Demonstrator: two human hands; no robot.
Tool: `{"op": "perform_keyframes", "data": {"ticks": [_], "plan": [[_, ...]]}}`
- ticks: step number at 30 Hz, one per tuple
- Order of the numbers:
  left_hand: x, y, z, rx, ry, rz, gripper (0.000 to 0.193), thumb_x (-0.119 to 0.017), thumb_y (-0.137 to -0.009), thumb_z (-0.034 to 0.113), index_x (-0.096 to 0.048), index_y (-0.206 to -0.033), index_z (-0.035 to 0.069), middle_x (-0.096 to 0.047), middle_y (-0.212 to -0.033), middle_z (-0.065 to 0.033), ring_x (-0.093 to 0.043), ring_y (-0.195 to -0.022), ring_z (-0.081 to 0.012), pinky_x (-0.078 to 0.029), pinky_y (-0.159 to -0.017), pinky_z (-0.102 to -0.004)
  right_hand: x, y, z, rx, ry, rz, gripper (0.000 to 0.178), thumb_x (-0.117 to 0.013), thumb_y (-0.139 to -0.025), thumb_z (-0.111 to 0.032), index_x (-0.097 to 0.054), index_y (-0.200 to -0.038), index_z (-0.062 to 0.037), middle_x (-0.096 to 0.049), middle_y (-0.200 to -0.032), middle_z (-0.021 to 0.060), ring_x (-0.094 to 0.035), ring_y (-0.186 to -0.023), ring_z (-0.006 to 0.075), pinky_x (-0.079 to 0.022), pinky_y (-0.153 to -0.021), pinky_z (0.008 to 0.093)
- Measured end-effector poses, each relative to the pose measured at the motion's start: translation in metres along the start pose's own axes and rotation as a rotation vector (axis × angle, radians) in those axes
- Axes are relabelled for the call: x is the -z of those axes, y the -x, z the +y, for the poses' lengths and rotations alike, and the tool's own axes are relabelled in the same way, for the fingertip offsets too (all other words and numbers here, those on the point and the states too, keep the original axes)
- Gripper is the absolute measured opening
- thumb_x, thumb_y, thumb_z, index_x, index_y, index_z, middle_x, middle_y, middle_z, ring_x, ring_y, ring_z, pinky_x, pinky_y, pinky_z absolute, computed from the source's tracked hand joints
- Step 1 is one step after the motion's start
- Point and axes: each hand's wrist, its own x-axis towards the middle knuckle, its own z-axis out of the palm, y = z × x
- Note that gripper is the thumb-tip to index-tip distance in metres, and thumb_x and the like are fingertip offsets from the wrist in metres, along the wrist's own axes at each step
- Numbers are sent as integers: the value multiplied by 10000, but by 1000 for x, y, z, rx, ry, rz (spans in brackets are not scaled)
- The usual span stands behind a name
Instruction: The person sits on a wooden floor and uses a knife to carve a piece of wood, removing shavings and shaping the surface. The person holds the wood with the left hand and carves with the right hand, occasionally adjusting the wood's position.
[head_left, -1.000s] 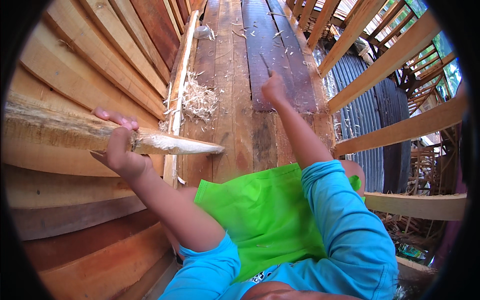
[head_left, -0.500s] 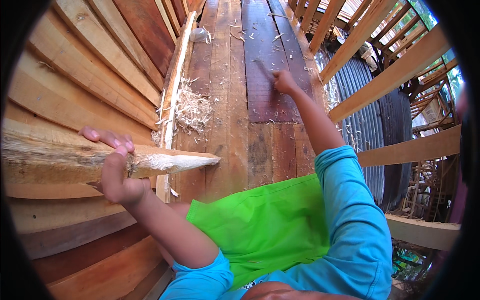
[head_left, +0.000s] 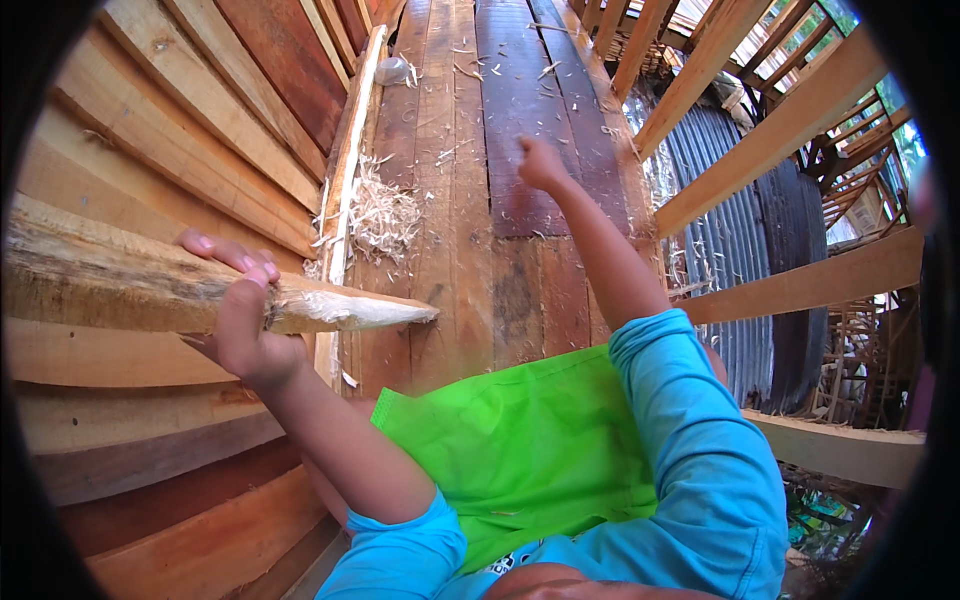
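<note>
A thick wooden stake (head_left: 130,277) comes in from the left, its bark-streaked body narrowing to a pale, freshly cut point above the floor. My left hand (head_left: 245,320) is wrapped round it just behind the cut part, thumb and fingers on opposite sides. Away from the stake, above the dark floorboards, my right hand (head_left: 543,165) is closed in a fist at the end of an outstretched arm. A thin dark blade, likely a knife, showed blurred at this fist earlier; now it can hardly be made out.
Wood shavings (head_left: 385,215) are heaped beside a long pale wooden strip (head_left: 345,165) on the plank floor (head_left: 435,200). Near the strip's far end lies a clear plastic cup (head_left: 392,71). Board walling (head_left: 180,110) rises at left; slanting wooden rails (head_left: 770,140) and corrugated metal sheets (head_left: 715,190) border the right.
My right hand has moved slightly left, and the blurred blade no longer shows clearly. The stake's thick end sits a little higher, with my left hand still gripping it.
</note>
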Motion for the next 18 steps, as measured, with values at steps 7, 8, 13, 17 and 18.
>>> {"op": "perform_keyframes", "data": {"ticks": [7, 8, 13, 17, 18], "plan": [[2, -2, -1, -9, -23, -25, 380, -523, -675, 0, -470, -1051, 4, -496, -749, -68, -471, -675, -142, -408, -643, -264, -26, 34, 13, -182, 121, 51, 307, -584, -796, -82, -605, -1082, 27, -645, -1001, 270, -628, -1005, 393, -502, -854, 407], [8, -3, 1, -12, -39, -4, 373, -526, -671, -6, -479, -1041, 3, -499, -748, -67, -471, -671, -140, -412, -635, -262, -24, 45, -12, 86, 100, -148, 317, -604, -785, -91, -601, -1071, 46, -641, -996, 279, -628, -996, 404, -508, -841, 406], [-6, 0, 6, 0, 15, 37, 358, -531, -650, -32, -503, -1007, -31, -516, -716, -74, -483, -626, -135, -442, -627, -259, -13, 53, -21, -160, -129, 162, 288, -617, -744, -62, -614, -1025, 1, -654, -990, 243, -638, -946, 395, -511, -800, 414], [-9, -2, 6, -13, 20, 62, 344, -534, -643, -40, -513, -986, -48, -523, -702, -77, -493, -599, -130, -453, -606, -256, -33, 58, -37, -131, 81, -47, 289, -622, -731, -38, -627, -1018, -3, -665, -936, 233, -646, -910, 380, -511, -797, 411], [-9, -2, 6, -15, 22, 57, 342, -533, -643, -41, -515, -985, -48, -524, -701, -76, -493, -597, -129, -451, -599, -252, -42, 61, -46, 28, 20, -169, 303, -622, -726, -31, -633, -1027, 0, -669, -922, 229, -649, -899, 374, -512, -790, 403]]}}
